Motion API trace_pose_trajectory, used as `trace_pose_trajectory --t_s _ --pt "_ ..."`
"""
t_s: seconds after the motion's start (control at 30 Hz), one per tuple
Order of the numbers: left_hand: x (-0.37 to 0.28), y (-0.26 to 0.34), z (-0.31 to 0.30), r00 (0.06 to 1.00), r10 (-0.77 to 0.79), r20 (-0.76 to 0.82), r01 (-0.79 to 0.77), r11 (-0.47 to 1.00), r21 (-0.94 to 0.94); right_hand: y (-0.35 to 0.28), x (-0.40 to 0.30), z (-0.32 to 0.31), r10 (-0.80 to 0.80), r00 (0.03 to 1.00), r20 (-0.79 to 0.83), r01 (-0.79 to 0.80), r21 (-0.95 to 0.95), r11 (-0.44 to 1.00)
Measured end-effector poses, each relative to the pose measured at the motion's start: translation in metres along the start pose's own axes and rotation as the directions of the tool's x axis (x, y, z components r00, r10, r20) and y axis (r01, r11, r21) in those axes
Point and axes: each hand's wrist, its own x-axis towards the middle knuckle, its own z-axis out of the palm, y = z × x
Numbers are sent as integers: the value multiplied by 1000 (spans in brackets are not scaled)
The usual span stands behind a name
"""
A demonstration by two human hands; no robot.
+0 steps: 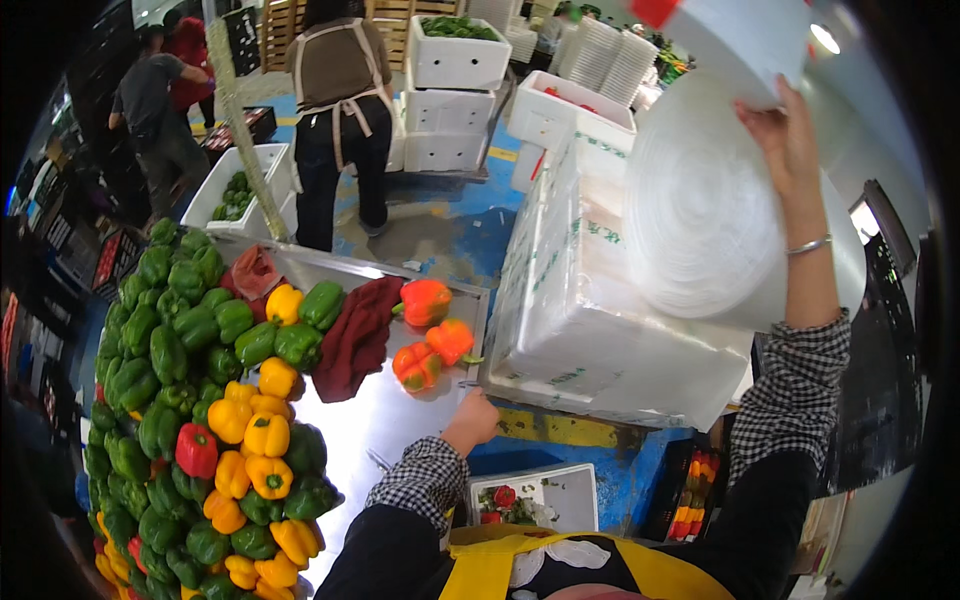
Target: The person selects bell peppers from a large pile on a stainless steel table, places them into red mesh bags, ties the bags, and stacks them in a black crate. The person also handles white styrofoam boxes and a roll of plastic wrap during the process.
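My right hand (784, 142) is raised at the upper right, its thumb and fingers on the lower edge of a white sheet (739, 45) with a red corner. Just behind that hand, a large roll of translucent white packing film (697, 195) rests on a stack wrapped in clear plastic (622, 360). My left hand (474, 420) has curled fingers at the right edge of the metal table (352, 427). A small metal piece (469, 384) shows beside its fingertips; whether the hand holds it cannot be told. Several orange-red bell peppers (426, 302) lie just beyond.
Green bell peppers (169, 352) and yellow ones (268, 433) are heaped on the table's left, near a dark red cloth (356, 337). A white bin (585, 499) with scraps stands below. A person (341, 97) in an apron stands beyond the table, by stacked foam boxes (448, 97).
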Motion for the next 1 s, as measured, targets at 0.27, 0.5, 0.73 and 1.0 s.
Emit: trace_pose_trajectory --t_s 0.27,0.5,0.73,1.0 --pt "5 1 -2 999 33 -3 -33 999 31 55 -20 76 240 947 213 -302 332 894" --pt "3 -6 -5 999 24 -29 -24 1000 -4 174 -29 114 505 846 172 -512 531 675" --pt "10 -4 5 998 28 -54 -32 997 -71 332 -21 78 510 855 96 -489 480 729" --pt "4 -6 19 980 26 -199 -58 986 -158 422 5 85 665 680 -310 -469 514 718"
